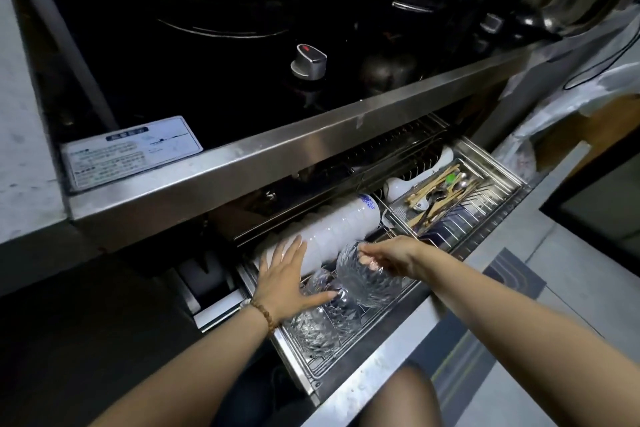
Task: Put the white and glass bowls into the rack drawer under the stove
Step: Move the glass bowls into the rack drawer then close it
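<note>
The steel rack drawer (391,350) stands pulled out below the black stove. A row of white bowls (332,229) lies on edge in its back left part. In front of them stand several cut-glass bowls (318,326) on edge. My right hand (388,258) pinches the rim of one glass bowl (367,282), held tilted over the rack beside the white row. My left hand (287,274) lies flat with straight fingers against the white bowls, its thumb touching a glass bowl.
A cutlery tray (450,191) with chopsticks and spoons fills the drawer's right side, with a white ladle behind it. The stove's steel front edge (277,156) overhangs the drawer's back. A knob (309,61) and pots sit on the stove. My knee is below the drawer.
</note>
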Demonstrator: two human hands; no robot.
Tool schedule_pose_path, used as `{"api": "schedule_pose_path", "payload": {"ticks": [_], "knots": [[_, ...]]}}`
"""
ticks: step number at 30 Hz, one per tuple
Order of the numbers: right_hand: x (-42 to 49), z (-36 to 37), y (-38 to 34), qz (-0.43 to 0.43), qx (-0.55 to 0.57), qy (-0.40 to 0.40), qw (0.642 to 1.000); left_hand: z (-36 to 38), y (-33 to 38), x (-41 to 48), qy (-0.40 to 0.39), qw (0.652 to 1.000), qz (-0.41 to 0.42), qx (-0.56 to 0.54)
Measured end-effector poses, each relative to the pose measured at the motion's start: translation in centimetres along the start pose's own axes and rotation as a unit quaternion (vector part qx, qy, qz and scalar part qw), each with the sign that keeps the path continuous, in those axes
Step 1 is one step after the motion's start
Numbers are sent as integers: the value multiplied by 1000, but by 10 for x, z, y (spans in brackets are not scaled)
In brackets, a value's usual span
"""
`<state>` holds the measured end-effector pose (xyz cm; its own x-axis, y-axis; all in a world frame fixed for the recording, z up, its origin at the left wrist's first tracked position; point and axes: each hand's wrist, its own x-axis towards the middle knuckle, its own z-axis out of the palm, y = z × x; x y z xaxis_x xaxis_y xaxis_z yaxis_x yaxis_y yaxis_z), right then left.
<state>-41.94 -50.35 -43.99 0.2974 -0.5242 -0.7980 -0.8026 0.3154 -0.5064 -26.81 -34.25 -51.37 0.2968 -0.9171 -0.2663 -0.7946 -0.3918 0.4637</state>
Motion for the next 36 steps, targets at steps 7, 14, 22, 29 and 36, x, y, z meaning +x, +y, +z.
{"api": "schedule_pose_path", "payload": {"ticks": [7, 14, 22, 29, 36], "knots": [[21, 12, -2, 57, -3, -72, 996, 5, -3, 1, 12, 1000, 5, 2], [36, 27, 0, 63, -39, -116, 991, 5, -4, -1, 39, 999, 10, 4], [35, 30, -1, 69, -37, -158, 984, 5, -4, 0, 34, 999, 10, 7], [24, 29, -6, 1, -111, -86, 990, 5, -4, 0, 31, 999, 11, 5], [20, 31, -4, -126, -209, 8, 970, -11, 4, 1, -18, 1000, 5, 6]]}}
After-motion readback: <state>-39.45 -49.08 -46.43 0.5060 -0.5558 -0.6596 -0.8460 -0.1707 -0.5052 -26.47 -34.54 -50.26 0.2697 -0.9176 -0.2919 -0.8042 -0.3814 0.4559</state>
